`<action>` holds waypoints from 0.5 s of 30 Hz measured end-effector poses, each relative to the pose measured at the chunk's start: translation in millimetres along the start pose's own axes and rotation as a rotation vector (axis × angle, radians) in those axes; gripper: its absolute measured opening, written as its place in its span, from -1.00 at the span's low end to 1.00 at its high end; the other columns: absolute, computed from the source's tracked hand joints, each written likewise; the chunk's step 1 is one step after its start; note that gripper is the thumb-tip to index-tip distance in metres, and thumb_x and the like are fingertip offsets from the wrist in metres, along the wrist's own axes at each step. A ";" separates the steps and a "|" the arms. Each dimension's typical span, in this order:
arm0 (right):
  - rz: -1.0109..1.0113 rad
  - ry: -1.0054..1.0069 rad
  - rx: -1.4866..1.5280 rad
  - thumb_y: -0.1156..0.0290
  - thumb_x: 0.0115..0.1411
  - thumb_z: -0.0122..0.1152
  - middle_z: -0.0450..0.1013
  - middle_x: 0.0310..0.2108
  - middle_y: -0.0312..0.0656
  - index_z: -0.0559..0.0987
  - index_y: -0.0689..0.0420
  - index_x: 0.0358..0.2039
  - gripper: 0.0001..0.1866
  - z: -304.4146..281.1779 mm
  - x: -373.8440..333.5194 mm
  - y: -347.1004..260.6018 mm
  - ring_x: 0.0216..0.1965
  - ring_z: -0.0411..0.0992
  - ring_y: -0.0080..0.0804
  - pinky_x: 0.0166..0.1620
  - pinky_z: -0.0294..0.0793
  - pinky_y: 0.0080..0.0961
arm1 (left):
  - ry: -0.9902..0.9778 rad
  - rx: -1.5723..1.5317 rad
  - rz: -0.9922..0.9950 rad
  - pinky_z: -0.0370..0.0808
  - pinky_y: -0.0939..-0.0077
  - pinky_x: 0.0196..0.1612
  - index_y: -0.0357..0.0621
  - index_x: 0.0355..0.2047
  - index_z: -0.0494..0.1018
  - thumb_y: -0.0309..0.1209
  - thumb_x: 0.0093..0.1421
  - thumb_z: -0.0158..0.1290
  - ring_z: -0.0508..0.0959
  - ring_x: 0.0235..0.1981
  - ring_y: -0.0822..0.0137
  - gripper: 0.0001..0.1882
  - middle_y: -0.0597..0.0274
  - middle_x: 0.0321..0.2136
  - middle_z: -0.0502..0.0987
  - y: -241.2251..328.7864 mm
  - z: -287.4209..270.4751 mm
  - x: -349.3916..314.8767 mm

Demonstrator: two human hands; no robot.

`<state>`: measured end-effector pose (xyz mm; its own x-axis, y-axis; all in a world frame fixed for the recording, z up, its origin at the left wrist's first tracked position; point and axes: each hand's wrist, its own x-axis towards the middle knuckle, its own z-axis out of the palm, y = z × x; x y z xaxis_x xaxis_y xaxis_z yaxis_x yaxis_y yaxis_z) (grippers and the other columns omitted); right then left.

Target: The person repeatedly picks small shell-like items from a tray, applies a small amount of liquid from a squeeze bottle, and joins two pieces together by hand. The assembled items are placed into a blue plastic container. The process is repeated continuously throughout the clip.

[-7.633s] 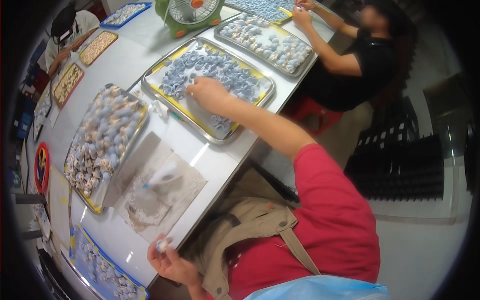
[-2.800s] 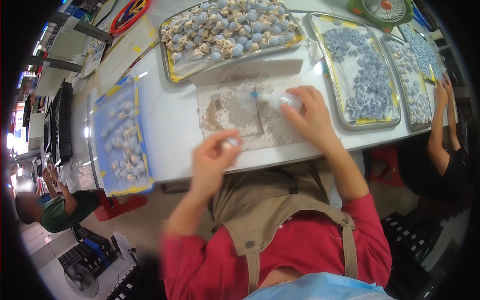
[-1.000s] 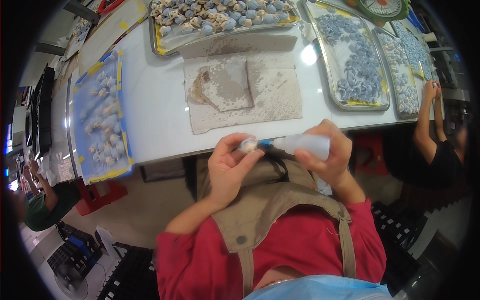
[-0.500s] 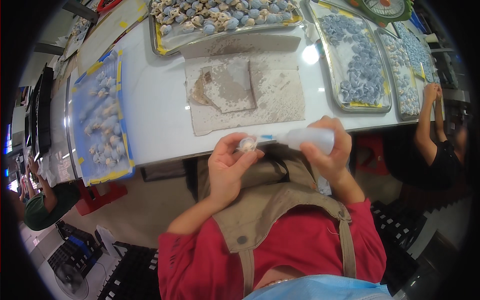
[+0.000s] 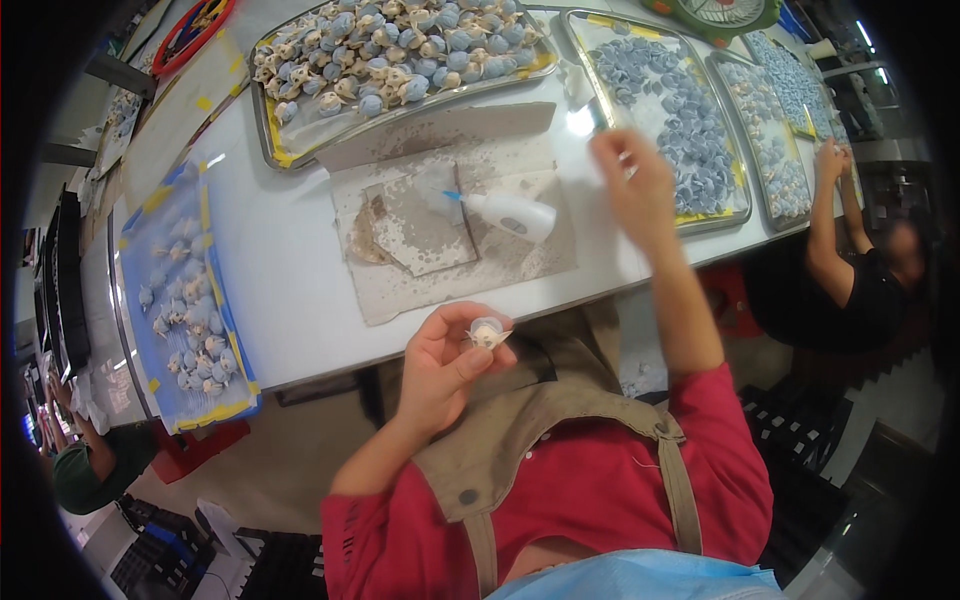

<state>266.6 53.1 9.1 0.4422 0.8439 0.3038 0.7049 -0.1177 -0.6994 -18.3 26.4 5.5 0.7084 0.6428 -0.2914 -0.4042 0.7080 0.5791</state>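
My left hand (image 5: 452, 362) pinches a small cream figurine (image 5: 487, 337) with pointed side parts and a pale, rounded top, just off the table's front edge. My right hand (image 5: 637, 185) is raised over the table beside the tray of blue-grey pieces; it is blurred, with bent fingers that look apart and nothing plainly in them. A white squeeze bottle (image 5: 520, 217) with a blue needle tip lies on a stained cardboard sheet (image 5: 540, 255), tip to the left. The long tray (image 5: 745, 200) to the right holds many small, curved blue-grey pieces.
A metal tray (image 5: 275, 145) heaped with blue-and-cream figurines stands at the back. At left lies a blue tray (image 5: 245, 395) of similar figurines. Farther right are another filled tray (image 5: 775, 222) and a co-worker's hands (image 5: 835, 157). A green fan (image 5: 722, 22) stands at the back right.
The bottle has left my right hand and now lies on the cardboard. That hand has moved up and away toward the right tray. My left hand still holds the figurine. The view has shifted.
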 end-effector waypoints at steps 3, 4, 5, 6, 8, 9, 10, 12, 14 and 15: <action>-0.075 0.098 -0.203 0.38 0.06 0.17 0.49 -0.46 -0.19 0.50 0.16 -0.29 -0.80 -19.9 51.4 40.4 -0.44 0.42 -0.40 -0.30 0.38 -0.53 | 0.022 0.052 -0.012 0.49 0.53 -0.22 -0.22 -0.08 0.28 -0.50 0.06 0.12 0.50 -0.33 0.36 -0.60 0.05 -0.15 0.43 -3.4 1.4 1.5; -0.126 0.142 -0.288 0.40 0.05 0.17 0.48 -0.48 -0.19 0.49 0.16 -0.29 -0.80 -26.1 63.3 59.0 -0.45 0.42 -0.39 -0.30 0.39 -0.52 | 0.013 0.067 -0.024 0.50 0.53 -0.21 -0.21 -0.08 0.28 -0.51 0.06 0.11 0.50 -0.34 0.37 -0.60 0.04 -0.16 0.42 -4.4 4.5 3.6; -0.185 0.176 -0.364 0.42 0.03 0.18 0.47 -0.50 -0.19 0.49 0.16 -0.28 -0.79 -26.7 71.6 67.1 -0.46 0.42 -0.38 -0.30 0.39 -0.51 | 0.017 0.063 -0.029 0.49 0.53 -0.21 -0.22 -0.08 0.28 -0.51 0.06 0.11 0.51 -0.32 0.36 -0.60 0.05 -0.16 0.43 -5.0 6.4 4.3; -0.112 0.111 -0.340 0.43 0.02 0.19 0.47 -0.51 -0.20 0.49 0.15 -0.28 -0.79 -29.0 75.2 74.2 -0.47 0.42 -0.39 -0.31 0.40 -0.51 | 0.019 0.059 -0.035 0.48 0.54 -0.22 -0.24 -0.09 0.29 -0.51 0.07 0.12 0.51 -0.31 0.35 -0.61 0.06 -0.15 0.43 -5.9 8.5 5.1; 0.031 -0.022 -0.283 0.46 0.00 0.20 0.46 -0.53 -0.21 0.49 0.15 -0.28 -0.78 -30.6 79.8 81.8 -0.47 0.42 -0.41 -0.33 0.40 -0.50 | 0.020 0.059 -0.038 0.47 0.54 -0.23 -0.25 -0.08 0.29 -0.52 0.07 0.12 0.52 -0.29 0.33 -0.60 0.06 -0.15 0.43 -6.9 12.0 6.7; 0.033 -0.035 -0.281 0.47 0.00 0.20 0.46 -0.53 -0.21 0.49 0.15 -0.29 -0.79 -30.3 79.0 82.4 -0.48 0.42 -0.41 -0.34 0.40 -0.51 | 0.019 0.063 -0.037 0.47 0.54 -0.22 -0.25 -0.07 0.29 -0.53 0.07 0.11 0.52 -0.29 0.33 -0.60 0.05 -0.14 0.43 -7.0 13.4 7.5; 0.037 -0.046 -0.281 0.48 -0.01 0.19 0.46 -0.53 -0.22 0.50 0.16 -0.30 -0.79 -31.5 75.3 82.0 -0.48 0.42 -0.42 -0.34 0.40 -0.51 | 0.015 0.067 -0.037 0.47 0.54 -0.22 -0.25 -0.06 0.29 -0.53 0.08 0.11 0.52 -0.29 0.32 -0.60 0.05 -0.14 0.43 -7.3 14.9 8.4; 0.018 -0.020 -0.260 0.50 -0.01 0.18 0.46 -0.53 -0.23 0.50 0.16 -0.33 -0.82 -32.2 66.7 77.1 -0.49 0.42 -0.44 -0.35 0.40 -0.53 | 0.045 0.074 -0.028 0.47 0.53 -0.20 -0.26 -0.04 0.28 -0.55 0.08 0.10 0.52 -0.28 0.31 -0.58 0.05 -0.14 0.43 -11.4 16.2 9.0; -0.020 0.062 -0.222 0.51 -0.01 0.17 0.46 -0.54 -0.23 0.51 0.16 -0.35 -0.84 -34.1 56.8 68.8 -0.49 0.42 -0.45 -0.35 0.41 -0.54 | 0.072 0.095 -0.016 0.47 0.52 -0.18 -0.28 -0.03 0.28 -0.57 0.08 0.09 0.53 -0.27 0.30 -0.58 0.05 -0.13 0.42 -14.6 19.3 10.3; -0.060 0.081 -0.254 0.52 -0.01 0.16 0.46 -0.53 -0.23 0.52 0.16 -0.36 -0.86 -37.0 52.4 65.9 -0.49 0.43 -0.45 -0.36 0.41 -0.55 | 0.086 0.113 -0.009 0.47 0.52 -0.18 -0.29 -0.02 0.28 -0.58 0.08 0.08 0.52 -0.27 0.30 -0.57 0.06 -0.12 0.42 -15.9 21.3 11.7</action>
<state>356.7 70.1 2.8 0.4310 0.8100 0.3976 0.8434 -0.2049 -0.4967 8.8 16.5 9.1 0.6575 0.6626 -0.3585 -0.3270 0.6797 0.6565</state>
